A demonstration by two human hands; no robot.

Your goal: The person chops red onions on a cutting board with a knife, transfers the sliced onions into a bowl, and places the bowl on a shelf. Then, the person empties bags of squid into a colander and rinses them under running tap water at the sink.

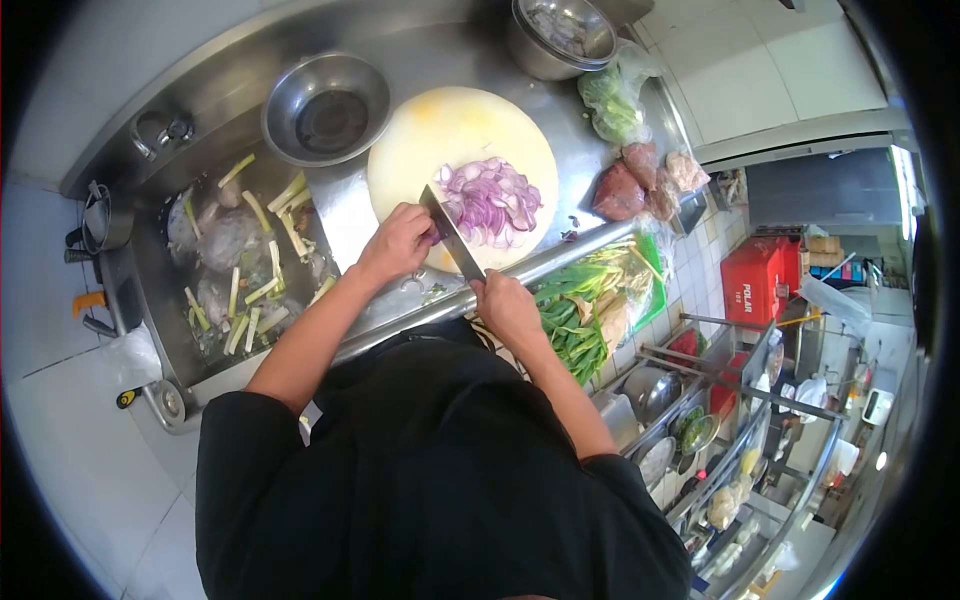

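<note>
On a round, pale cutting board (410, 135) lies a pile of sliced red onion (492, 200). My right hand (507, 308) is wrapped round the handle of a kitchen knife (452, 232), whose wide dark blade slants up and left across the board. Just left of the blade, my left hand (402, 240) has its fingers curled on a piece of red onion (431, 236) at the board's near left edge. Only a little purple of that piece shows beneath the fingers. The slices sit on the blade's other side.
A metal bowl (330, 108) stands behind the board's left side. To the left, a sink (190, 372) holds cut pale green stalks (257, 212). Stacked bowls (562, 40), bagged greens (614, 105) and reddish meat-like pieces (620, 192) are at right. Leafy greens (580, 325) lie below the counter's front rail.
</note>
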